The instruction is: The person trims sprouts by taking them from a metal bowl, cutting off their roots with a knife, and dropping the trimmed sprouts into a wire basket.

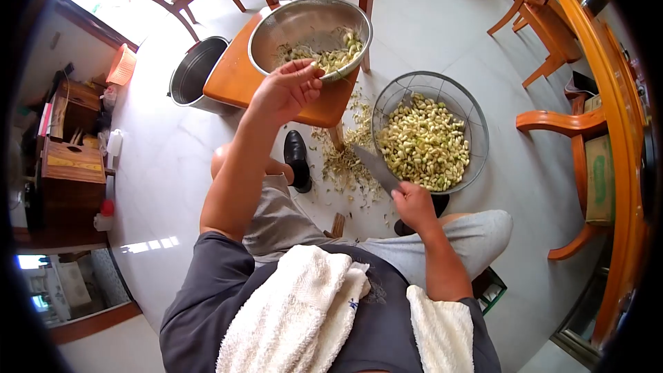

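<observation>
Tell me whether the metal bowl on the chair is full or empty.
Neither: the metal bowl is partly filled; sprouted beans lie toward its near side, with bare metal showing beyond.

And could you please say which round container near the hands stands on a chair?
The shiny metal bowl by the left hand; the wire basket and the bucket are beside that wooden chair, not on it.

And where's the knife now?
The knife is just right of centre in the head view, held in the right hand, near the wire basket.

Left fingers point(297, 68) pinched, right fingers point(410, 198) curled
</observation>
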Tool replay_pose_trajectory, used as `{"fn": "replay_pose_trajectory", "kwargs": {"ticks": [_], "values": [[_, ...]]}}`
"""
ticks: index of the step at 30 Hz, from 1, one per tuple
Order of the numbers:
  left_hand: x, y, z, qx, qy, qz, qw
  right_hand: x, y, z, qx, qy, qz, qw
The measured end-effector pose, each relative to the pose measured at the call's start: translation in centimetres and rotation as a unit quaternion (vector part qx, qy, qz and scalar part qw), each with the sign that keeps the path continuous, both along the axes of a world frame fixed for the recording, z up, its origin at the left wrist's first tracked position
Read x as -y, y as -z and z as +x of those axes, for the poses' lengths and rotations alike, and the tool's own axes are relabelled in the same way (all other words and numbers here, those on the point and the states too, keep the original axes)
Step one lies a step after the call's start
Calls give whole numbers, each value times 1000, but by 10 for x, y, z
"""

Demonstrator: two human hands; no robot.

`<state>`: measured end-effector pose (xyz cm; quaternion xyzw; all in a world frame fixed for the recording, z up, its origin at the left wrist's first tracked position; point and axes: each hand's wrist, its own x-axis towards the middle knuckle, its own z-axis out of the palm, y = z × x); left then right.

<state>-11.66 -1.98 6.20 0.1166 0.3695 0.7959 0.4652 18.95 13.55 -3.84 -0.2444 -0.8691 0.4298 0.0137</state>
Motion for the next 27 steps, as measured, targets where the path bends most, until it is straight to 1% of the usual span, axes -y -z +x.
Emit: {"fn": "replay_pose_trajectory", "kwargs": {"ticks": [2, 3, 5, 8, 11, 13, 15, 19, 22, 27], "values": [[0, 0, 34, 13, -21, -28, 999, 2, -10, 1, -57, 40, -10, 998], [1, 6, 46, 34, -8, -14, 999, 5, -18, 0, -113, 51, -11, 992], [2, 20, 70, 67, -15, -24, 997, 12, -34, -6, -226, 75, -13, 971], [0, 41, 102, 103, -18, -45, 993, 16, -41, -8, -319, 47, 40, 946], [-1, 54, 124, 86, -24, -77, 993, 19, -44, -6, -337, 5, 106, 936], [-1, 48, 137, 67, -41, -116, 990, 18, -47, -4, -316, -19, 138, 938], [-2, 48, 144, 74, -51, -132, 987, 18, -46, -4, -311, -33, 168, 935], [-4, 47, 152, 71, -56, -134, 987, 18, -43, -3, -294, -36, 190, 936], [-3, 57, 151, 54, -49, -118, 990, 18, -44, -2, -292, -34, 201, 934], [-4, 58, 153, 49, -55, -132, 988, 18, -45, -2, -288, -32, 215, 933]]}}
